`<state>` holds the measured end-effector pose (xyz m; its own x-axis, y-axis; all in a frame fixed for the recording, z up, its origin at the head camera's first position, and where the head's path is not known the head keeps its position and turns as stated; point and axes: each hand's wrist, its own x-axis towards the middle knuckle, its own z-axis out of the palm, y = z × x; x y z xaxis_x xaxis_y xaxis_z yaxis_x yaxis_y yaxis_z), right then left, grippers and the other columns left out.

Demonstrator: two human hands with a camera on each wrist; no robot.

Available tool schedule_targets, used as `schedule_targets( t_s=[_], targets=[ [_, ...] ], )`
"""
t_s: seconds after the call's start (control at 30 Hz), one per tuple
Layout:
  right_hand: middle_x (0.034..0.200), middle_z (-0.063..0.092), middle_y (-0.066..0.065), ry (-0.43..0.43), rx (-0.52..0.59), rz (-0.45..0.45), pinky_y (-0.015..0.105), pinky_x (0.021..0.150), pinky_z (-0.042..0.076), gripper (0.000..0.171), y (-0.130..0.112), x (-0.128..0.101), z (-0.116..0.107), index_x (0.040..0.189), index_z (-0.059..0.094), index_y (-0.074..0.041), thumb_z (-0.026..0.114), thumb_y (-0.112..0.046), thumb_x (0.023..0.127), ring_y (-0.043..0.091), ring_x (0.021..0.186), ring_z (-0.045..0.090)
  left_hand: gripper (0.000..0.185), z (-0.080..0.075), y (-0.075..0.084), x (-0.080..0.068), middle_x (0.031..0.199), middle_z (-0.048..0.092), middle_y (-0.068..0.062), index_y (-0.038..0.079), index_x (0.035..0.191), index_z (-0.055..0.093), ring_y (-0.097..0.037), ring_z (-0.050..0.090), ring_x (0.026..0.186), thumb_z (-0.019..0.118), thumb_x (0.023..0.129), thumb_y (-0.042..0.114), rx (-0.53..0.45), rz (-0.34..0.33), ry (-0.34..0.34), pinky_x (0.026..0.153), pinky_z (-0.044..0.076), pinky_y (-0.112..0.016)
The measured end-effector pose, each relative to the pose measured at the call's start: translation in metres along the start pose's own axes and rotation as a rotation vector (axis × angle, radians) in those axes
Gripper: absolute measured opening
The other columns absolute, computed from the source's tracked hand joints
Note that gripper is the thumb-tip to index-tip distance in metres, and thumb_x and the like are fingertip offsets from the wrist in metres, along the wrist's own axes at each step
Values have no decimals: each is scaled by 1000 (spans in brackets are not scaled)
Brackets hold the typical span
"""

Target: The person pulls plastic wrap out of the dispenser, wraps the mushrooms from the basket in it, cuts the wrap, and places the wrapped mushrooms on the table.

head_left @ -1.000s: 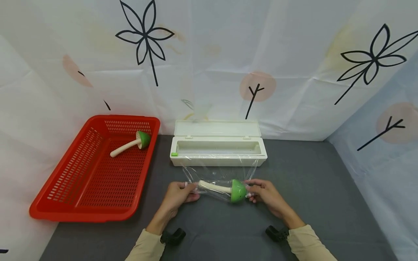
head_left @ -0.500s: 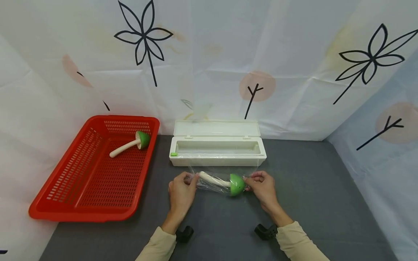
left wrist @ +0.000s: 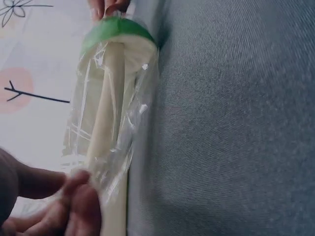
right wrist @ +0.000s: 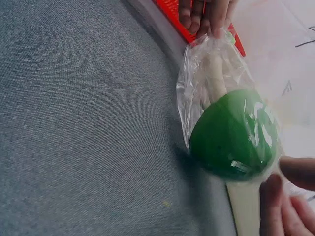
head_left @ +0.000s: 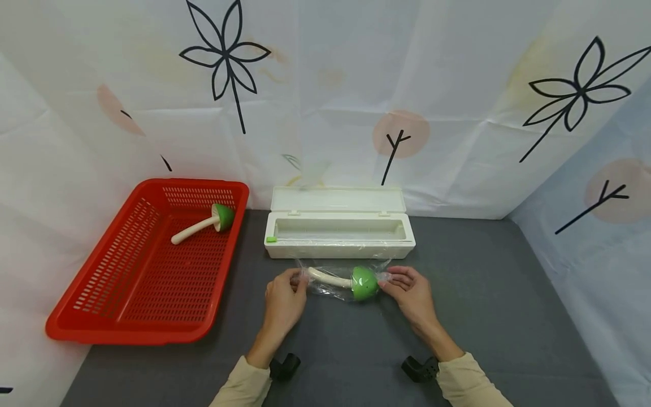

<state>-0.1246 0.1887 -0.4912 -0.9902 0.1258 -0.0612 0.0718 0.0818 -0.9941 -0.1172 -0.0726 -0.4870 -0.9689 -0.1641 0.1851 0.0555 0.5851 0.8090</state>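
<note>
A toy mushroom [head_left: 364, 284] with a green cap and a pale stem lies sideways inside clear plastic wrap [head_left: 333, 291], just in front of the white box. At the stem end, my left hand [head_left: 283, 302] pinches the gathered wrap between thumb and fingers. My right hand [head_left: 413, 297] pinches the wrap's other end beside the cap. The left wrist view shows the cap's pale underside [left wrist: 135, 51] through creased film [left wrist: 130, 123]. Seen from the right wrist, the film is drawn tight over the cap [right wrist: 236, 137], and the stem leads back to the left hand [right wrist: 209, 14].
Behind the mushroom stands a white wrap dispenser box [head_left: 339, 250] with its lid [head_left: 338, 199] raised. A red plastic basket [head_left: 137, 334] at the left holds another green-capped toy mushroom [head_left: 195, 230]. A white printed cloth [head_left: 325, 130] hangs behind the grey table [head_left: 508, 316].
Both hands have moved forward with the mushroom, closer to the box. The film, earlier spread between box and mushroom, is now gathered around the mushroom, which has shifted slightly left.
</note>
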Motion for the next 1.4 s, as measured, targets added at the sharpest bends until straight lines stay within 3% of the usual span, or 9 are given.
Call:
schedule_targets(
  t_s=[0.1,0.23,0.5,0.7,0.83,0.93,1.03,1.2,1.4],
  targets=[
    [91,72,10,36,42,7,24,68,57,30,2,1,0,112,59,17,74,9,87,7,77,67,14,1,-3,2,72,73,1,4,97,74,-15,67,63,78,91,15,-44,-13,80,68,53,-41],
    [82,72,10,76,3,-20,29,63,58,28,4,4,1,104,59,12,79,3,86,14,68,69,11,6,-6,6,80,72,-2,9,86,77,-21,67,71,85,84,16,-40,73,136,69,50,-41],
    [82,73,12,128,-324,-265,19,63,53,13,7,9,13,88,76,0,85,-8,83,13,71,68,19,20,-10,13,77,74,-3,8,87,73,-18,72,68,89,80,17,-47,68,141,67,55,-41],
    [116,65,15,-103,-435,-277,41,84,58,40,11,8,9,120,66,-2,83,-17,87,35,106,67,30,22,-18,14,97,64,-14,0,111,77,-28,62,83,82,87,18,31,142,-70,72,51,-44],
    [130,60,21,-219,-481,-328,47,90,56,69,13,6,7,138,55,-1,89,-13,79,40,115,63,48,18,-23,16,113,54,-22,1,126,70,-32,56,94,86,84,17,-23,76,-220,82,51,-47],
    [129,62,23,-221,-497,-401,44,88,57,73,14,6,8,137,56,1,91,-4,73,40,112,65,56,15,-25,20,121,53,-26,1,129,68,-37,57,103,89,78,8,-66,50,-275,89,53,-49],
    [128,63,25,-229,-462,-427,41,88,57,68,14,8,10,132,57,2,90,3,72,42,111,66,54,15,-27,23,120,55,-26,-3,126,68,-38,57,105,87,75,-3,-112,58,-289,91,53,-49],
    [132,58,32,-309,-274,-347,37,92,55,62,19,11,7,131,50,7,82,11,78,44,118,61,45,14,-29,22,113,56,-23,-5,118,71,-38,57,106,83,75,-11,-227,41,-262,97,51,-48],
    [125,58,34,-289,-40,-155,26,84,56,46,9,12,2,132,51,14,70,8,91,17,103,68,34,10,-22,16,115,62,-26,-10,115,71,-38,65,109,81,82,-6,-512,-87,-205,91,56,-37]
  ],
)
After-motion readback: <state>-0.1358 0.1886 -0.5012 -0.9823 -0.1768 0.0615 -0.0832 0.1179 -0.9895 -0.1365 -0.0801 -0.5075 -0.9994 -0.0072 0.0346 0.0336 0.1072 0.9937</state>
